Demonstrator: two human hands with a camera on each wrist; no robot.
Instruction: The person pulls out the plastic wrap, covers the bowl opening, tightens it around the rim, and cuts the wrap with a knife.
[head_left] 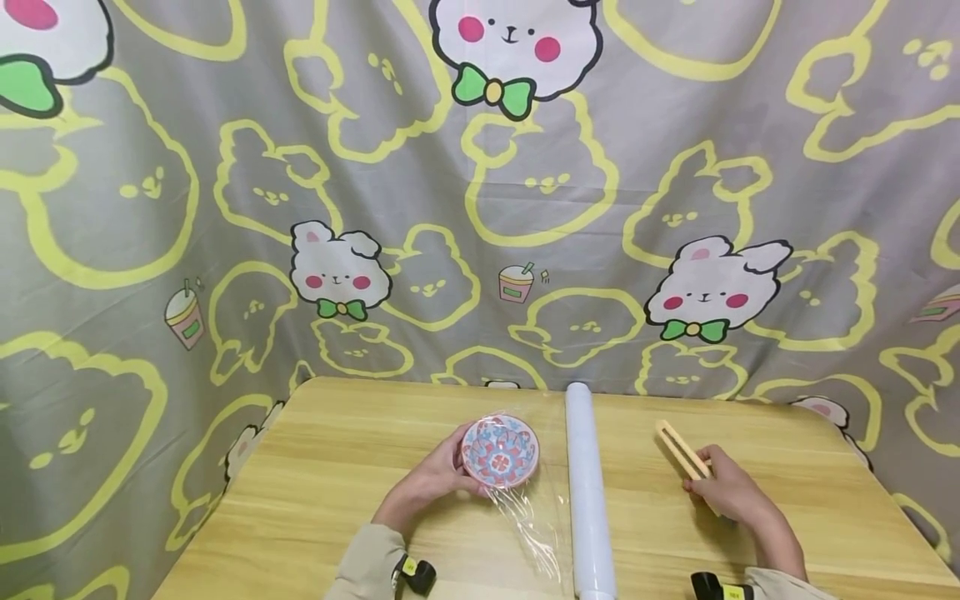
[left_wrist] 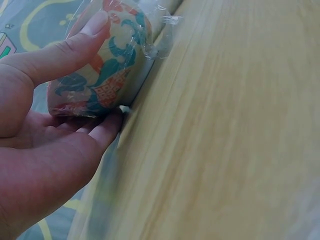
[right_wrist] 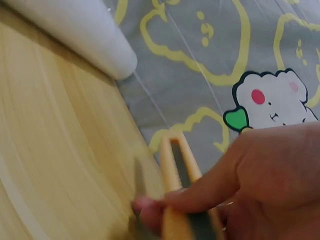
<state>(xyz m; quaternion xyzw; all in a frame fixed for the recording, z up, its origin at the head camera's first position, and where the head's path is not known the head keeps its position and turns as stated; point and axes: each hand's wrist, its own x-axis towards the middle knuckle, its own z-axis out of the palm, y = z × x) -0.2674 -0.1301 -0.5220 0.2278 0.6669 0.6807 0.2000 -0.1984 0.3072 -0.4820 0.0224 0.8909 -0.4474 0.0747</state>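
A small bowl (head_left: 500, 451) with a red and blue flower pattern is tilted to face the head camera. Clear plastic wrap (head_left: 534, 533) covers it and trails down toward the table. My left hand (head_left: 442, 468) grips the bowl from the left; in the left wrist view the thumb (left_wrist: 75, 50) lies on its patterned side and the fingers are under it. My right hand (head_left: 731, 487) holds a long, narrow yellow tool (head_left: 678, 446) with a slot along it, its far end pointing up and left. The right wrist view shows the slotted tool (right_wrist: 172, 165) under the thumb; its kind is unclear.
A long white roll of plastic wrap (head_left: 588, 492) lies on the wooden table (head_left: 337, 467) between the two hands, running from the near side to the back. A grey patterned curtain (head_left: 420, 192) hangs behind and beside the table.
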